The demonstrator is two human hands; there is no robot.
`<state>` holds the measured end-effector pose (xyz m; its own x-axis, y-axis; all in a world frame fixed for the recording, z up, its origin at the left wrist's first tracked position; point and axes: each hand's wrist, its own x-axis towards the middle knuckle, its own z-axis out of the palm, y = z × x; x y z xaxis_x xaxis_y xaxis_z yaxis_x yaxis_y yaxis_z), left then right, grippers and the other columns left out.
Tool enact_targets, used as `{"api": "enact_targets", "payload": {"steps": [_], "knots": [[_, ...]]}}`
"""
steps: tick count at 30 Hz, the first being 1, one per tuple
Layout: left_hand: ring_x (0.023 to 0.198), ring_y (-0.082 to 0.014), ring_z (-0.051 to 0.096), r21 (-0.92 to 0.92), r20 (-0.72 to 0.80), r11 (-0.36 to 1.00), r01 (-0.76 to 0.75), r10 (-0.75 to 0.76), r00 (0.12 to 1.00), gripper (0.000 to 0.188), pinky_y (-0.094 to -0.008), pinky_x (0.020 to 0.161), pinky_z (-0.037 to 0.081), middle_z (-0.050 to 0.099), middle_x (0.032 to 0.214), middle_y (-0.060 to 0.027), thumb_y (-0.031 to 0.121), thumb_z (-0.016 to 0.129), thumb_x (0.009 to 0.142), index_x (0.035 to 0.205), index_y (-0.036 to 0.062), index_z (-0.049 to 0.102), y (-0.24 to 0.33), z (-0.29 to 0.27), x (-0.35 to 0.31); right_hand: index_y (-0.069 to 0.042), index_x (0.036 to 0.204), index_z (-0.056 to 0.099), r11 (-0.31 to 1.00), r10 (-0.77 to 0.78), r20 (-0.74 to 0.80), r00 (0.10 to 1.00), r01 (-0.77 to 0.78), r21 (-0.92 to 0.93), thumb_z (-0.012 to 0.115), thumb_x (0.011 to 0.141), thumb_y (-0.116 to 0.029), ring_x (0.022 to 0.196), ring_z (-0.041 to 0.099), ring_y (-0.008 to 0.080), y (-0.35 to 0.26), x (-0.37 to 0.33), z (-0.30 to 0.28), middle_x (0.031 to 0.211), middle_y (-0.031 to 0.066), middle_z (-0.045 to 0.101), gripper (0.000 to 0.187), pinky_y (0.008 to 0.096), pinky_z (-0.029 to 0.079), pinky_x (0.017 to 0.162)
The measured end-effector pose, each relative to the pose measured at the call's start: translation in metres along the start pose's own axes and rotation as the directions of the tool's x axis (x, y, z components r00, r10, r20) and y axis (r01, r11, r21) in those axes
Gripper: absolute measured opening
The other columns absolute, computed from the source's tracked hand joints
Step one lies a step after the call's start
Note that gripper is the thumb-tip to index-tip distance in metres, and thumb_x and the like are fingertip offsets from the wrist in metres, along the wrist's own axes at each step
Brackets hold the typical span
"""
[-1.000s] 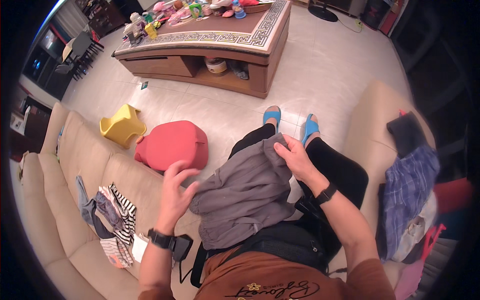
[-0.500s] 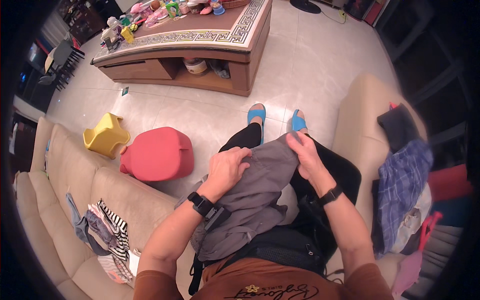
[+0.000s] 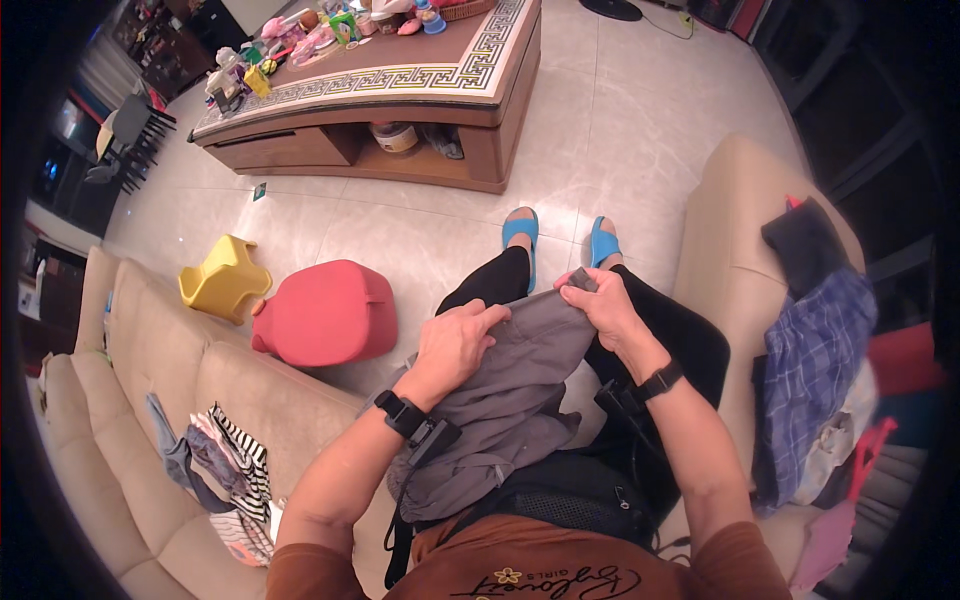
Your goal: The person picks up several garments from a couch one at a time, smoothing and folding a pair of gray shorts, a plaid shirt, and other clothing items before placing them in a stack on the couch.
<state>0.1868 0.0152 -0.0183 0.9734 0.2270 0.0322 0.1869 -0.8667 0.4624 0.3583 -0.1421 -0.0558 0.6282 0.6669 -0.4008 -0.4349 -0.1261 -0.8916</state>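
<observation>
A grey garment lies bunched over my lap, its kind unclear from the folds. Its upper edge is stretched between my two hands. My left hand grips the cloth near the left end of that edge, fingers curled inward. At the far right corner my right hand pinches the fabric between thumb and fingers, and a small folded bit sticks up above the grip. The lower part of the garment hangs loosely toward my waist, under my left forearm.
A red stool and a yellow stool stand on the floor at left. Clothes lie on the beige sofa; a blue plaid garment and others drape over the right armrest. Ahead stands a toy-laden coffee table.
My right hand has closed its fingers further over the garment's corner, with a fold of cloth now showing above them. The left hand has barely moved. The whole view has shifted slightly.
</observation>
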Motion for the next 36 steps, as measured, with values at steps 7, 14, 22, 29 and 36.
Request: {"api": "enact_targets", "payload": {"steps": [7, 14, 22, 29, 36], "knots": [[0.082, -0.0279, 0.060, 0.078, 0.103, 0.997, -0.018, 0.009, 0.995, 0.019, -0.0407, 0.064, 0.047, 0.054, 0.083, -0.0083, 0.006, 0.060, 0.077, 0.094, 0.0144, 0.058, -0.003, 0.005, 0.000, 0.000, 0.087, 0.066, 0.993, -0.096, -0.005, 0.995, 0.096, -0.072, 0.062, 0.082, 0.000, 0.065, 0.049, 0.0057, -0.001, -0.004, 0.003, 0.072, -0.0021, 0.057, 0.006, 0.0202, 0.041, 0.060], [0.083, -0.0304, 0.057, 0.034, 0.088, 0.999, -0.038, 0.035, 0.996, 0.022, -0.0405, 0.066, 0.045, 0.051, 0.083, -0.0092, 0.005, 0.063, 0.076, 0.095, 0.0137, 0.057, -0.007, 0.004, -0.007, -0.001, 0.087, 0.066, 0.995, -0.087, -0.016, 0.996, 0.086, -0.056, 0.062, 0.082, -0.001, 0.066, 0.049, 0.0053, -0.002, -0.004, 0.005, 0.074, -0.0023, 0.057, 0.006, 0.0192, 0.040, 0.061], [0.085, -0.0287, 0.056, -0.056, 0.045, 0.998, -0.010, 0.012, 0.999, 0.014, -0.0390, 0.066, 0.045, 0.050, 0.085, -0.0079, 0.003, 0.058, 0.076, 0.085, 0.0124, 0.062, -0.003, 0.002, -0.008, -0.001, 0.086, 0.066, 0.994, -0.089, -0.021, 0.996, 0.088, -0.058, 0.062, 0.082, -0.001, 0.067, 0.049, 0.0057, -0.001, -0.001, 0.004, 0.075, -0.0020, 0.057, 0.005, 0.0197, 0.040, 0.062], [0.085, -0.0286, 0.056, -0.146, -0.041, 0.989, -0.009, 0.003, 0.999, 0.015, -0.0381, 0.067, 0.046, 0.051, 0.084, -0.0081, 0.001, 0.058, 0.070, 0.078, 0.0129, 0.062, -0.001, 0.003, -0.009, -0.001, 0.088, 0.066, 0.997, -0.071, -0.033, 0.997, 0.070, -0.028, 0.062, 0.082, 0.000, 0.067, 0.049, 0.0063, -0.001, -0.001, 0.004, 0.075, -0.0019, 0.057, 0.008, 0.0201, 0.040, 0.062], [0.090, -0.0307, 0.056, -0.154, 0.090, 0.988, -0.012, 0.026, 0.996, 0.026, -0.0406, 0.072, 0.046, 0.054, 0.090, -0.0081, 0.000, 0.060, 0.074, 0.099, 0.0102, 0.059, -0.016, 0.008, -0.010, -0.001, 0.089, 0.066, 0.990, -0.128, -0.038, 0.991, 0.125, -0.072, 0.062, 0.083, -0.001, 0.069, 0.051, 0.0072, -0.001, -0.002, 0.006, 0.077, -0.0023, 0.057, 0.008, 0.0210, 0.041, 0.063]]}}
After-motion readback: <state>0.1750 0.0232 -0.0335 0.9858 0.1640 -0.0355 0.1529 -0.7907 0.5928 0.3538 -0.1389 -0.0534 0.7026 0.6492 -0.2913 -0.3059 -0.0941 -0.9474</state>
